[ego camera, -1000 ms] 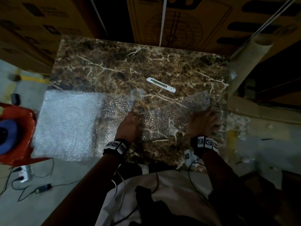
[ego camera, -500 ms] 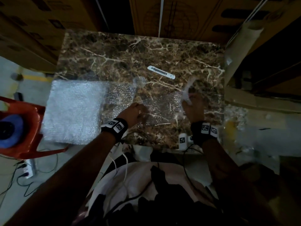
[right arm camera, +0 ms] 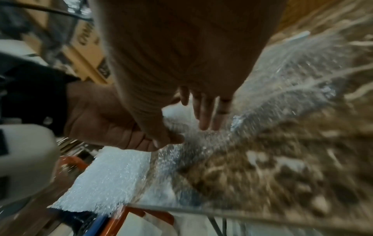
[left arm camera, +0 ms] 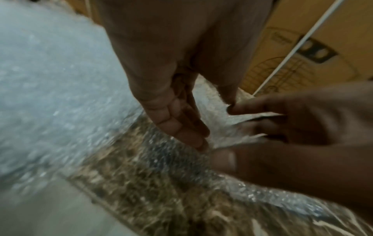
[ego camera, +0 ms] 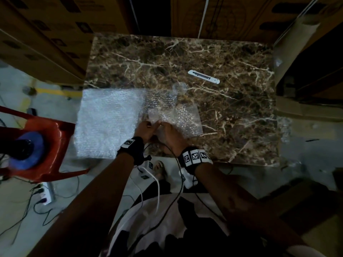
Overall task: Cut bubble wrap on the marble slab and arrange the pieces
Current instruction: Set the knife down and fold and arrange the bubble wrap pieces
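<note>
Marble slab [ego camera: 232,115]: brown stone with pale veins, serving as the counter; cardboard boxes [ego camera: 46,34] stand along its far and left sides.
Loose bubble wrap piece [ego camera: 185,119]: clear sheet on the near middle of the slab, its left edge raised and gathered between the two hands, its right part lying flat on the stone.
Stack of bubble wrap [ego camera: 109,123]: whitish layered sheets at the near left of the slab, hanging over the slab's left edge; a thinner clear part [ego camera: 160,99] lies along its right side.
Left hand [ego camera: 145,129]: at the left edge of the loose piece, thumb and fingertips closed in a pinch on the wrap; in the left wrist view the fingers [left arm camera: 181,127] point down onto the sheet.
Right hand [ego camera: 171,135]: just beside the left hand, almost touching it, fingers curled and gripping the same raised edge of the wrap.
Cutter [ego camera: 203,76]: white utility knife lying flat on the far right part of the slab, well apart from both hands.
Cardboard tube [ego camera: 291,47]: leaning at the slab's far right corner.
Red chair [ego camera: 42,145]: on the floor to the left, carrying a blue round object [ego camera: 26,153].
Cables [ego camera: 37,201]: on the floor at the near left.
</note>
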A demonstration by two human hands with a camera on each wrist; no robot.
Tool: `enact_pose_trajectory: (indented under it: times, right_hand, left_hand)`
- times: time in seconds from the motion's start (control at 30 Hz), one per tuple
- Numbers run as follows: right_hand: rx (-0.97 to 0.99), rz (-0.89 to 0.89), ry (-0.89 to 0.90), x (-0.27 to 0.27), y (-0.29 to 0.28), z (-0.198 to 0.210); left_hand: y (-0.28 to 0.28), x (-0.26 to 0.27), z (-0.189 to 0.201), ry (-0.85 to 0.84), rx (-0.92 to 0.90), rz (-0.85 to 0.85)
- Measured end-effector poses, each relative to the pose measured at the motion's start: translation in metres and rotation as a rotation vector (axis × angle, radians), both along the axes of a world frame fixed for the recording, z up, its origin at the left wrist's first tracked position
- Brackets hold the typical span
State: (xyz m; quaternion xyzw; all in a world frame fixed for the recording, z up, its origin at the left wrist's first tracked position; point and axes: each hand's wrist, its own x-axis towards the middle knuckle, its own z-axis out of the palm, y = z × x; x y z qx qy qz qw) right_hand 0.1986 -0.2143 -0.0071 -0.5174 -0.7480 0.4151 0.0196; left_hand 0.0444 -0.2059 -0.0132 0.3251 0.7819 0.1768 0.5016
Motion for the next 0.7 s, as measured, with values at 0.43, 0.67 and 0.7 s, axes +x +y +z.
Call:
enact_pose_trajectory:
  times: [0.43, 0.67, 0.7]
  right_hand:
    - [0.349, -0.339, -0.318, 0.072, 0.017, -0.016]
    - [0.22, -0.354, -0.353, 0.085, 0.028, -0.03]
    - [0.206, -0.369, -0.308, 0.089, 0.032, -0.035]
  left_hand:
    - [-0.021, 0.002, -0.003, 0.321, 0.233, -0.153]
    - [-0.019, 0.005, -0.01, 0.705, 0.171, -0.56]
    - [-0.019, 0.003, -0.01, 0.675, 0.165, -0.543]
